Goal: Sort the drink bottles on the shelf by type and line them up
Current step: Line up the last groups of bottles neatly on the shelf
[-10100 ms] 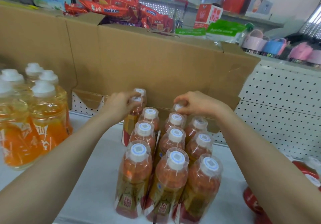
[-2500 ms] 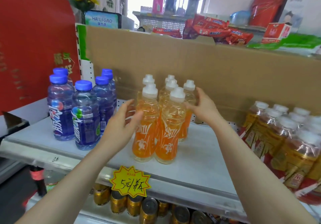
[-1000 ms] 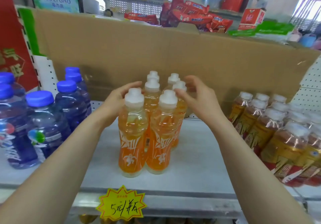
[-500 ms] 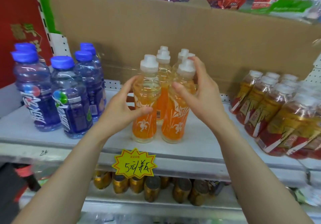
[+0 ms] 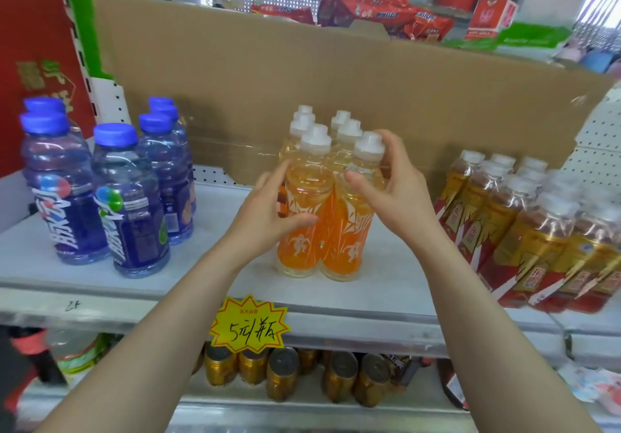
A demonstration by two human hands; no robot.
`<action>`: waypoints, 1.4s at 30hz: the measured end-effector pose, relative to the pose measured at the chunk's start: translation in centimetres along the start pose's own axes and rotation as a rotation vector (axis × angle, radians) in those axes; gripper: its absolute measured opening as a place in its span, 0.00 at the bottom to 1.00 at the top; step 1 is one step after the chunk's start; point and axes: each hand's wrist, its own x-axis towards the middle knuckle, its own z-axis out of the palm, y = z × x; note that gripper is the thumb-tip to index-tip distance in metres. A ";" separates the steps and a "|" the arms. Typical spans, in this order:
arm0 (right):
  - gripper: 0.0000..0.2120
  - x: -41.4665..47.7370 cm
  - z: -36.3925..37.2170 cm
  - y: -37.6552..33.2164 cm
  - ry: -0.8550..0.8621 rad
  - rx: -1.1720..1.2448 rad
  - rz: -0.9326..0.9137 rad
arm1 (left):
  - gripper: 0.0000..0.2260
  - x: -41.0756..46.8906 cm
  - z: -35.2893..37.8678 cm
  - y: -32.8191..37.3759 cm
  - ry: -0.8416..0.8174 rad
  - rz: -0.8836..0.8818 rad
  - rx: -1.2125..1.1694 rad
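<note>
I have the left hand point(image 5: 268, 211) wrapped around the front-left orange bottle point(image 5: 299, 251), thumb across its label, and the right hand point(image 5: 400, 194) gripping the front-right orange bottle point(image 5: 349, 247) — thumb on its shoulder, fingers behind the neck. Both bottles stand mid-shelf point(image 5: 208, 281), heading two files of the same drink that run back toward the cardboard point(image 5: 336, 79). I judge the paired grip is for squaring the front pair, side by side. The blue bottles point(image 5: 131, 204) sit well apart on the left, the tea bottles point(image 5: 524, 231) on the right — types separated.
</note>
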 end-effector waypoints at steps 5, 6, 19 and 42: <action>0.30 0.1 -0.2 0.1 -0.022 0.012 0.004 | 0.41 0.2 0.0 -0.4 0.018 0.017 0.053; 0.30 0.2 -0.2 0.1 -0.025 0.012 0.007 | 0.41 0.2 0.0 -0.4 0.021 0.014 0.064; 0.25 1.7 -1.3 -0.3 -0.109 0.042 0.070 | 0.37 0.6 -1.2 0.6 -0.047 0.014 0.025; 0.18 4.4 -1.0 -3.5 0.179 -0.274 -0.094 | 0.18 -3.9 -7.0 3.0 0.486 0.323 0.407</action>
